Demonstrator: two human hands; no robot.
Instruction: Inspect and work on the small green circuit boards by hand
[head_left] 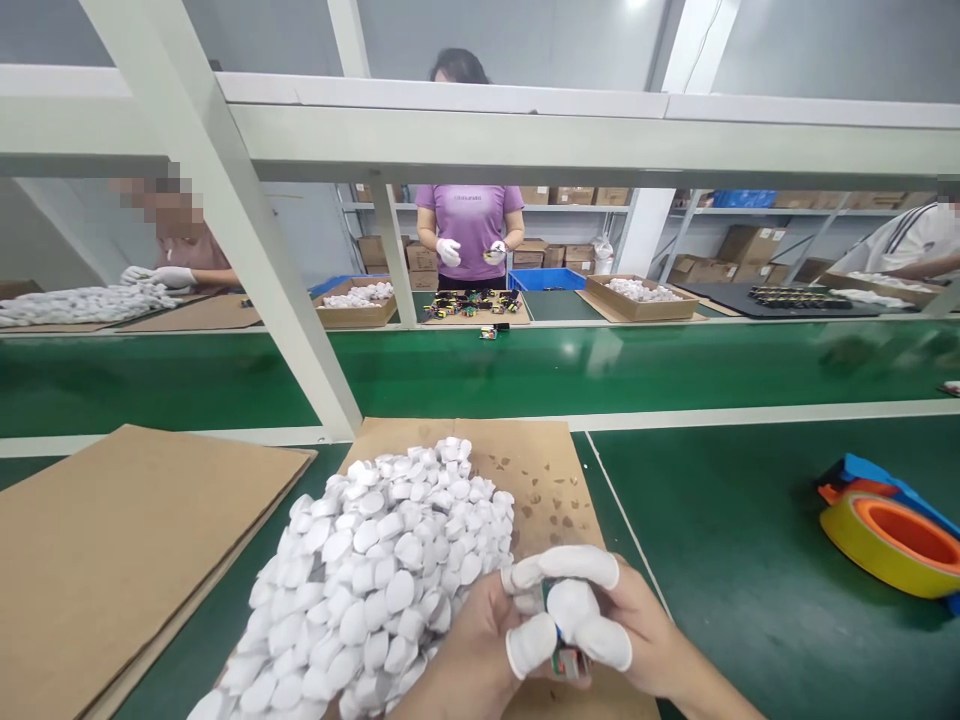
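My left hand [484, 635] and my right hand [637, 625] meet at the lower middle, with white covers on the fingertips. Both are closed on a small circuit board [568, 660], which has a green edge and a metal-looking part at its lower end. Fingers hide most of the board. A rounded white shape [574, 605] lies over it; whether this is a fingertip or a separate piece I cannot tell. Just left of my hands is a large heap of small white disc-shaped pieces [375, 580], on a brown cardboard sheet [540, 470].
Flat cardboard [135, 540] lies at left. A yellow tape roll on a blue-and-orange dispenser [892, 540] sits at right. Beyond runs a green conveyor [637, 365] carrying another small board [491, 332]. A slanted white post [247, 240] rises ahead. Co-workers sit or stand across.
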